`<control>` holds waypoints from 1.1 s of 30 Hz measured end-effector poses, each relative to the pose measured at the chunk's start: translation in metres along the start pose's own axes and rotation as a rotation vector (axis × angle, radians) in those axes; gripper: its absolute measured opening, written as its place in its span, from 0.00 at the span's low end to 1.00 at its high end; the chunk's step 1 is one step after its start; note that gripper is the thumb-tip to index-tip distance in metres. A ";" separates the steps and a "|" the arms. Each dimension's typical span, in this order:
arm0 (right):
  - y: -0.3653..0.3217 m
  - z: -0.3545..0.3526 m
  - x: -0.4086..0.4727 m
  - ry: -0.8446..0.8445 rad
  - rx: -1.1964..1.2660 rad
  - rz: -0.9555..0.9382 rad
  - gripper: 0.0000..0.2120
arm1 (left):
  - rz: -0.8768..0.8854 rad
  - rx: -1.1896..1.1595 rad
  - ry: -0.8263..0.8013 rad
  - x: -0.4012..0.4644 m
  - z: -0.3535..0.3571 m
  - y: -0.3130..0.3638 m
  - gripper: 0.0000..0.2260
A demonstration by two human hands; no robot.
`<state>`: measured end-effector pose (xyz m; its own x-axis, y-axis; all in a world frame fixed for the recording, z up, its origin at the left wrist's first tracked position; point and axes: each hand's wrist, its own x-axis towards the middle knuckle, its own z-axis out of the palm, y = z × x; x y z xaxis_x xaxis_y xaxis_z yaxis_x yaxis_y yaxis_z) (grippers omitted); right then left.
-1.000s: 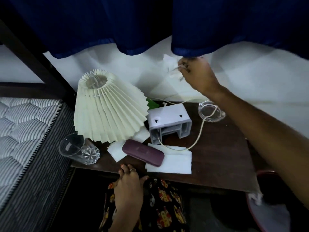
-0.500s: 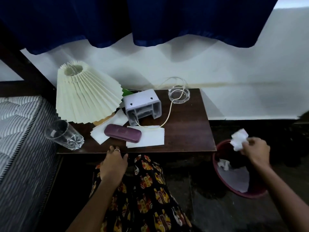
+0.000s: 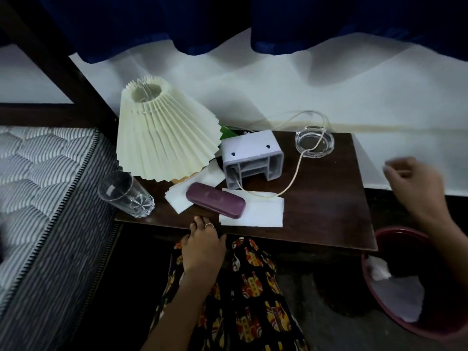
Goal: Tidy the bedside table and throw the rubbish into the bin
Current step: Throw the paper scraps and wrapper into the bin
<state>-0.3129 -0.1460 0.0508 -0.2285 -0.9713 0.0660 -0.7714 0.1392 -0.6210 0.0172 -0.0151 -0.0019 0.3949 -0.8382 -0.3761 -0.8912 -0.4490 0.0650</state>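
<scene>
A: Left hand (image 3: 202, 245)?
B: Fingertips on near edge of bedside table (image 3: 329, 211), maroon case (image 3: 215, 200) just beyond them, glass (image 3: 125, 194) further left.
A: Right hand (image 3: 415, 184)?
B: Blurred, loosely curled, nothing visible in it, above bin (image 3: 395, 235); white tissue (image 3: 377, 271) inside.

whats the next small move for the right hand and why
Probably reach the right hand, which looks empty, to the white tissue at the table's front edge; crumpled paper already lies in the bin, and this sheet lies nearest.

Bedside table (image 3: 329, 211): lamp (image 3: 162, 138), glass (image 3: 126, 195), tissues (image 3: 255, 214), ashtray (image 3: 314, 141).
</scene>
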 end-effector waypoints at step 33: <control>-0.231 0.216 0.126 -0.773 -0.467 -0.357 0.07 | -0.001 0.113 -0.040 0.024 0.017 0.002 0.25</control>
<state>-0.0354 -0.3421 0.0340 0.3898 -0.8067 -0.4442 -0.9157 -0.2880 -0.2804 0.0213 -0.0312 -0.0265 0.3883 -0.8241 -0.4125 -0.9113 -0.4098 -0.0391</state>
